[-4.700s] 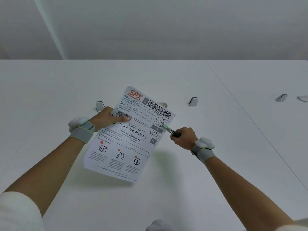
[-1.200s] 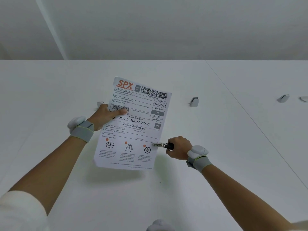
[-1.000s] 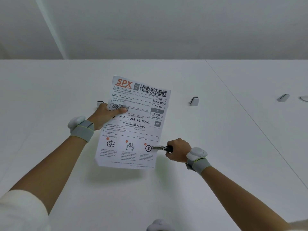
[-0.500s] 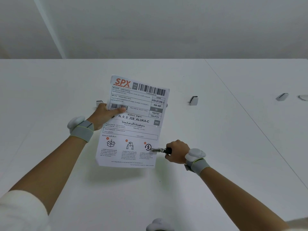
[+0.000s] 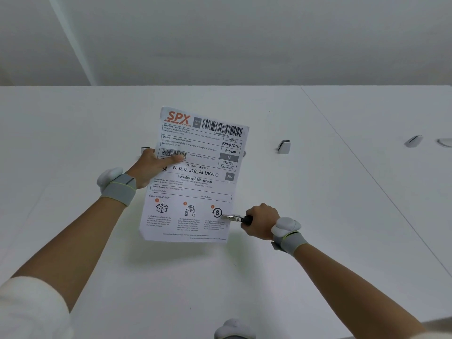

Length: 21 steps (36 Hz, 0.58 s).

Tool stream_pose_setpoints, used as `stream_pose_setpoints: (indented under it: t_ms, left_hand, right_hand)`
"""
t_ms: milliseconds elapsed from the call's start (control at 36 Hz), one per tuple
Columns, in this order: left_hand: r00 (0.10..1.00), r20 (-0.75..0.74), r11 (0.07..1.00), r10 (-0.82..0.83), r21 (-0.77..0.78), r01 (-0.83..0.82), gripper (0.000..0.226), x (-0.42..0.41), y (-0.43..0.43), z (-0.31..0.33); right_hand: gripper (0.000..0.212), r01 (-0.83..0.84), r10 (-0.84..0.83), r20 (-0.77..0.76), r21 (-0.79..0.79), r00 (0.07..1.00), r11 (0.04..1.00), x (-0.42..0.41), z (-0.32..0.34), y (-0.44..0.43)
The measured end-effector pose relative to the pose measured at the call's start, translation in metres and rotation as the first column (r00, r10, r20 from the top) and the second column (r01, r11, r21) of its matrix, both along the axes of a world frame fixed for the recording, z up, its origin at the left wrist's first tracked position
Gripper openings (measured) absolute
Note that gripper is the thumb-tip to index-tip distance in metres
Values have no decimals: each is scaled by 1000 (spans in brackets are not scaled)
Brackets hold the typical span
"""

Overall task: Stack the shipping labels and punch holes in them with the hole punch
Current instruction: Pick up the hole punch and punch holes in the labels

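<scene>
The shipping labels [image 5: 195, 182], white sheets with an orange SPX logo and barcodes, are held in the air above the white table [image 5: 318, 192]. My left hand [image 5: 151, 167] pinches their left edge, thumb on the front over a small barcode. My right hand [image 5: 260, 223] is closed around a plier-type hole punch [image 5: 234, 218] with dark handles. Its metal jaws sit over the labels' right edge near the bottom, beside the dollar icon. How many sheets are in the stack is not visible.
Small grey clip-like fittings stand on the table: one [image 5: 283, 146] right of the labels, one [image 5: 413, 141] far right, one [image 5: 145, 150] partly behind my left hand. A seam [image 5: 367, 167] runs diagonally across the table at right. A white rounded object [image 5: 233, 330] pokes up at the bottom edge.
The punch came down from the labels' upper right edge to the lower right edge. The labels turned more upright. In the last second both hands barely moved.
</scene>
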<state>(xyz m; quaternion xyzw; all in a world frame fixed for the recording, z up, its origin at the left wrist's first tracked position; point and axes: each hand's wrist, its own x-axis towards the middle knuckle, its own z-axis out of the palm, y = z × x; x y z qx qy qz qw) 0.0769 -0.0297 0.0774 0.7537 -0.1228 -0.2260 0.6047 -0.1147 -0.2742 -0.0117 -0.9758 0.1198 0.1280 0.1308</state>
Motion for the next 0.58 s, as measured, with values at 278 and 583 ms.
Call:
stream_pose_setpoints:
  t_ms: [278,583]
  left_hand:
    - [1000,-7,1000,-10,19,10,39,1,0,-3]
    - [1000,1,1000,7,17,-7,23,-1,14,-5]
  right_hand:
    - [29,-124,124,26,-7,992,992,0,-4,-8]
    - [43,102,-103,43,10,994,995,-19,-28,-40]
